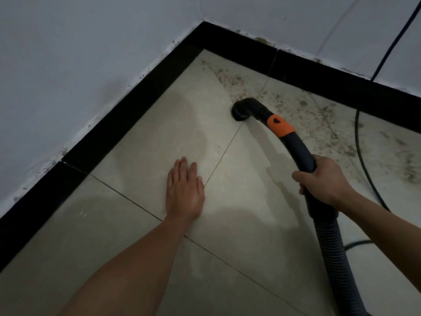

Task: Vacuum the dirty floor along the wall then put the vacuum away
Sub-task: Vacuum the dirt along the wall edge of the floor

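My right hand (323, 181) grips the curved black vacuum handle (300, 147), which has an orange collar (279, 126). Its round nozzle (239, 112) presses down on the beige tile floor (141, 242) near the room's corner. A ribbed grey hose (332, 254) runs from the handle down to the lower right edge. Brownish dirt and dust (323, 112) speckle the tiles along the right-hand wall, from the corner out to the right edge. My left hand (184, 190) lies flat on the floor, fingers together, holding nothing.
A black skirting board (127, 117) lines both pale walls, which meet at a corner at the top. A thin black power cable (358, 133) hangs down the right wall and curves across the dirty tiles.
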